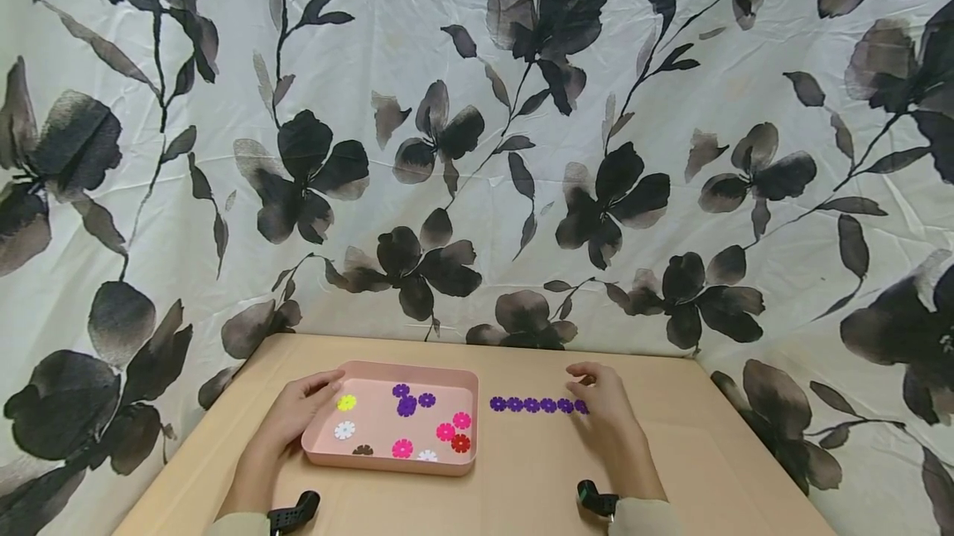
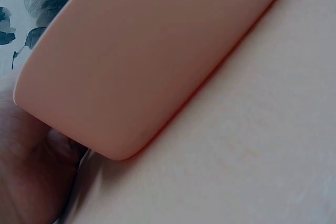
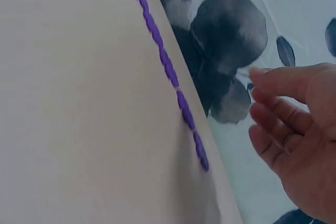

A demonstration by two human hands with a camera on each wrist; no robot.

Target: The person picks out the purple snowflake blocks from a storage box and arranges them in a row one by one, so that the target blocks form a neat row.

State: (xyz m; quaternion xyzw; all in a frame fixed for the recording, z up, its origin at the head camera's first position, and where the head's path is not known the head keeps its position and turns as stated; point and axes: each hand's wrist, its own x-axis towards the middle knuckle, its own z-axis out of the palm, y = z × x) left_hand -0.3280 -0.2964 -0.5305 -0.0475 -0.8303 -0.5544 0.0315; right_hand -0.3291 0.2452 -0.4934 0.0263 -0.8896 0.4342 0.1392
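On the table, the pink tray (image 1: 395,467) holds small flower-shaped pieces. My left hand (image 1: 298,410) grips the tray at its left side, with fingertips at the rim near the far corner; the left wrist view shows that hand (image 2: 37,166) against the tray's outer wall (image 2: 121,72). Right of the tray runs a straight row of purple flowers (image 1: 531,405). Over the row's right end hovers my right hand (image 1: 607,403), fingers loosely bent and holding nothing. In the right wrist view, the row (image 3: 168,69) lies apart from the fingers.
Inside the tray are purple flowers (image 1: 406,407), a yellow one (image 1: 346,403), white ones (image 1: 344,430), a brown one (image 1: 363,450), pink ones (image 1: 402,448) and a red one (image 1: 460,443). A floral cloth (image 1: 522,188) hangs behind the wooden table (image 1: 537,486).
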